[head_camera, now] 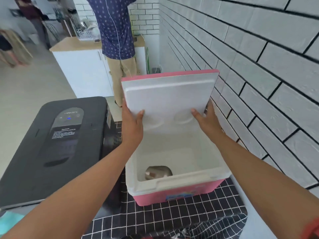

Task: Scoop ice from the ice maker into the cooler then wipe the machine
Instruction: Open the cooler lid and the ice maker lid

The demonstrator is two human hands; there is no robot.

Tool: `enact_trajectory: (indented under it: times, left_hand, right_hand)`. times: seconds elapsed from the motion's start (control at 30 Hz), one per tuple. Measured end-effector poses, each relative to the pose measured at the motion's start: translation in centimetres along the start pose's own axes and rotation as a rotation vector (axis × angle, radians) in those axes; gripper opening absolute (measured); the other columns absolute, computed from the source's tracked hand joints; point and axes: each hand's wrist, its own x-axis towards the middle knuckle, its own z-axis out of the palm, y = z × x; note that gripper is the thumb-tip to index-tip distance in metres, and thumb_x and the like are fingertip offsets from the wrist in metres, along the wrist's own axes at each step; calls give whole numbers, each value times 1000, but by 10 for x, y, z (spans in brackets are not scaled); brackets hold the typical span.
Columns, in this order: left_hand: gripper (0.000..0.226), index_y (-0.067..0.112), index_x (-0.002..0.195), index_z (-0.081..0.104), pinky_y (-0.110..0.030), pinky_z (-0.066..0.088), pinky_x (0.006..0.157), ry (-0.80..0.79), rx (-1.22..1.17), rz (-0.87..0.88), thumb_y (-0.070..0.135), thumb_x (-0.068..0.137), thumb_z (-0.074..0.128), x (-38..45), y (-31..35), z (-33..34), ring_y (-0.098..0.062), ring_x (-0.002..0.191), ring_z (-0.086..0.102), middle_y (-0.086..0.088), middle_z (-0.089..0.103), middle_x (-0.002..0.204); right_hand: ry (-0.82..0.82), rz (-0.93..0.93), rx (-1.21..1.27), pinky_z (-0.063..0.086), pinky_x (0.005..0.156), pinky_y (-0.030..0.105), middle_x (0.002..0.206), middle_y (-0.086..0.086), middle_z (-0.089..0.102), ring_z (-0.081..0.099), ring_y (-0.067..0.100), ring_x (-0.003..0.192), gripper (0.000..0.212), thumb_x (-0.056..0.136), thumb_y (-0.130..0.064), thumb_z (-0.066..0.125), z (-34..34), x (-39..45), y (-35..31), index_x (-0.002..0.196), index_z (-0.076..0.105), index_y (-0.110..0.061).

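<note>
Pink cooler (177,190) sits tight vs the white brick wall (259,75), w/ the black ice maker (51,144) just beside its other flank. Lid (170,100) tilted up off the box; left hand (132,123) & right hand (206,119) each pinch a side edge, thumbs on the white underside. 1 cooler, 1 lid, 1 machine, on a black grid-pattern cloth (172,219). Another person (119,40) stands at a counter behind.

Person (117,31) beside white cabinet (82,73)
</note>
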Motion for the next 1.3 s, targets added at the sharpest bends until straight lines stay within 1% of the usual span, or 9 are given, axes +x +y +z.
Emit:
enact_trajectory:
  times: [0.13,0.2,0.33,0.57,0.7,0.83,1.0,1.13,1.3]
  left_hand:
    - [96,22,155,-6,-29,24,112,-60,231,-101,19,91,65,-5,-26,11,-21,141,29,-4,23,158]
    - [100,18,155,-8,-26,25,106,-64,303,-124,22,90,68,3,-31,12,-24,137,32,-7,27,154]
    - [95,12,155,4,-41,32,110,-67,444,-177,36,88,68,24,-33,15,-32,131,40,-11,40,146]
    - [60,12,136,42,-39,44,99,-141,370,-305,37,88,66,50,-48,18,-28,118,53,-7,56,130]
    - [60,11,134,44,-32,44,83,-227,408,-396,46,89,62,58,-56,17,-24,104,55,-7,59,124]
    - [61,8,130,46,-35,45,81,-256,459,-440,51,90,58,62,-59,17,-28,105,57,-10,59,122]
    - [57,10,132,47,-33,42,81,-322,497,-393,48,91,59,59,-50,8,-21,101,53,-8,59,128]
    - [68,19,149,34,-39,37,109,-358,461,-248,46,92,59,41,-19,-13,-21,135,42,-2,41,151]
    - [49,30,139,46,-21,33,99,-280,451,85,39,93,59,-8,17,-90,2,121,42,17,48,136]
  right_hand:
    - [-80,15,-138,38,108,42,146,-2,40,44,14,130,88,80,-30,75,5,23,23,148,19,-24]
    - [-92,51,-246,36,109,45,151,-2,31,36,15,135,100,76,-39,76,7,29,32,150,10,-24]
    - [-134,52,-509,34,108,46,156,1,18,33,26,136,112,74,-47,75,14,34,49,151,-4,-28]
    - [-192,-16,-814,30,105,45,153,11,26,33,31,135,90,85,-62,52,18,45,63,147,18,-7]
    - [-242,-37,-964,25,107,46,157,12,20,26,26,141,83,90,-65,36,19,44,67,148,21,-7]
    - [-246,-73,-1100,23,107,48,157,13,21,28,27,140,76,93,-63,29,22,43,71,148,25,-9]
    - [-287,6,-1042,13,114,52,158,12,16,20,26,143,72,96,-57,34,22,38,57,150,21,-12]
    - [-214,-93,-787,11,116,49,159,4,19,15,18,145,65,97,-46,43,46,0,16,151,21,-17]
    - [-301,-224,-527,14,118,39,157,-3,23,18,14,143,64,96,-38,50,96,-70,-44,151,21,-23]
